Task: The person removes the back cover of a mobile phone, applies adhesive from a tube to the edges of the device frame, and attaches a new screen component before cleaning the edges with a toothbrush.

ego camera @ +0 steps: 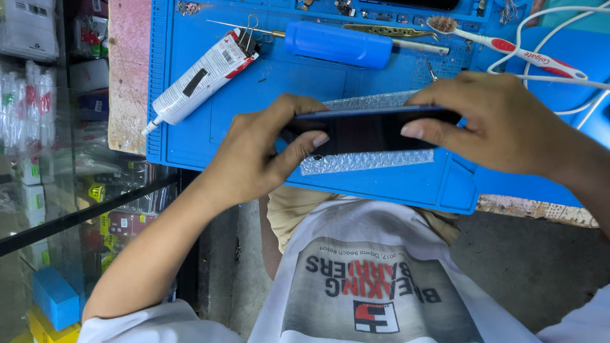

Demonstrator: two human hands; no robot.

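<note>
I hold a dark smartphone (366, 129) edge-up over a blue work mat (188, 144), one hand at each end. My left hand (257, 155) grips its left end, thumb pressed on the glass. My right hand (492, 122) grips the right end from above, thumb on the near edge. A strip of bubble wrap (361, 162) lies on the mat beneath the phone and shows above and below it.
On the mat lie a white glue tube (198, 79) with a binder clip, a blue cylindrical handle (338, 44), tweezers (389, 31), a toothbrush (513, 49) and white cables (588, 82). A glass showcase (33, 178) with boxed goods stands at the left.
</note>
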